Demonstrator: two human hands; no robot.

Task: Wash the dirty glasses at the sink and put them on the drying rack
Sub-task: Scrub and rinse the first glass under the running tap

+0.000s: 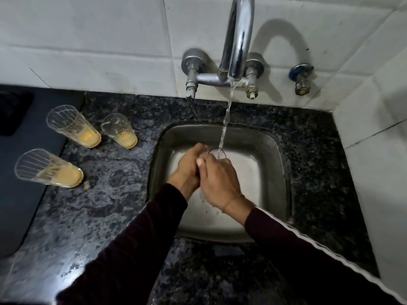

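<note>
Three glasses (72,126) stand on the counter (105,194) left of the sink (273,150).

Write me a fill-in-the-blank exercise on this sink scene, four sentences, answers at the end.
1. Water from the faucet runs into the ___ held over the sink.
2. ___ dirty glasses stand on the counter.
3. Those glasses hold a ___ residue at the bottom.
4. Both the left hand and the right hand hold the same ___.

Answers: glass; Three; yellow; glass
</note>
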